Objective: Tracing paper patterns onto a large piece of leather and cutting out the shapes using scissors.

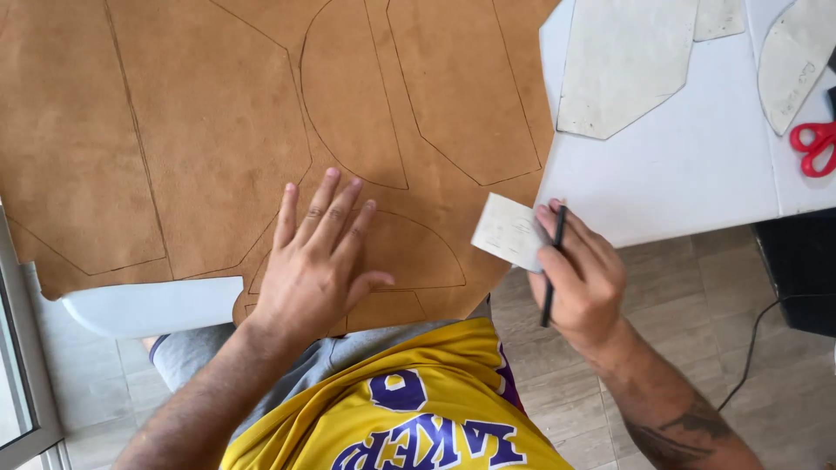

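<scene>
A large tan leather sheet (218,113) covers most of the white table (697,165) and carries several traced pattern outlines. My left hand (318,257) lies flat on the sheet near its front edge, fingers spread, over a half-round outline (418,252). My right hand (583,278) hovers off the sheet's right edge, pinching a small pale card template (509,231) together with a black pen (553,265).
Pale card pattern pieces lie on the bare table at the back right: a big angular one (623,61) and a curved one (797,57). Red-handled scissors (814,144) sit at the right edge. A black cable (758,335) runs over the tiled floor.
</scene>
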